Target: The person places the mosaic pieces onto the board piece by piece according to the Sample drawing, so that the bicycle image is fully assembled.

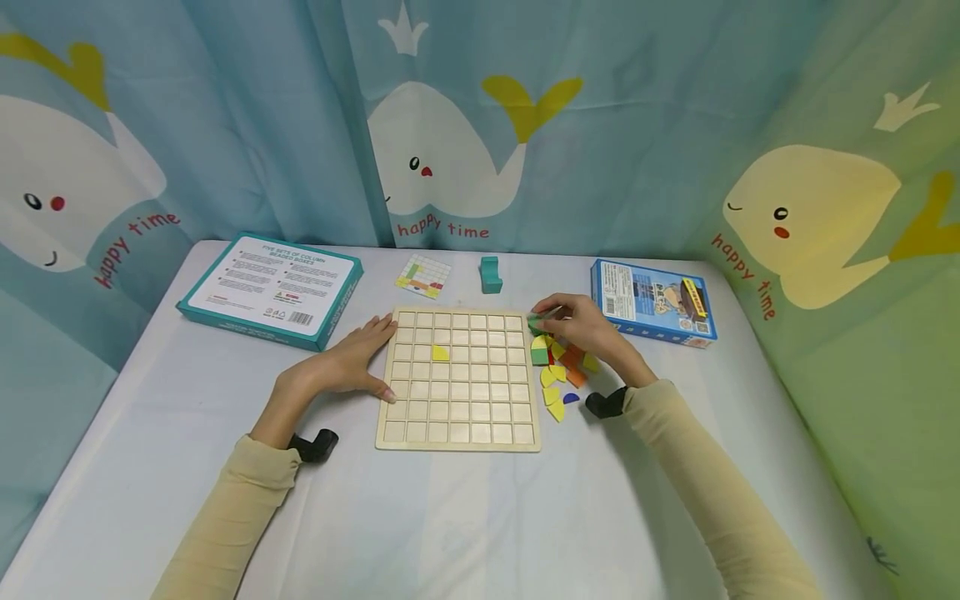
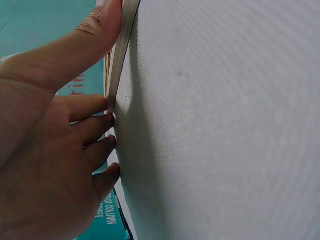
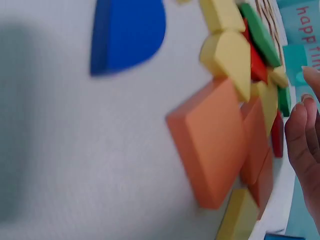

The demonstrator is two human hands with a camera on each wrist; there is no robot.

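A wooden grid board [image 1: 459,447] lies flat on the table, with one yellow quarter-round piece [image 1: 440,354] in a square of its upper left part. My left hand [image 1: 348,362] rests at the board's left edge, fingers extended and thumb spread; in the left wrist view the fingertips touch the board's side [image 2: 118,70]. Right of the board, my right hand [image 1: 581,323] is over a pile of coloured pieces, its bent fingertips at a green piece [image 1: 535,325]. Whether they pinch it is not clear. Orange pieces [image 3: 212,145] and a blue half-round piece [image 3: 127,35] lie nearby.
A teal-edged box [image 1: 270,287] lies back left and a blue box [image 1: 652,302] back right. Behind the board are a pattern card [image 1: 423,277] and a teal block [image 1: 491,275]. A whale-print curtain [image 1: 637,125] hangs behind the table.
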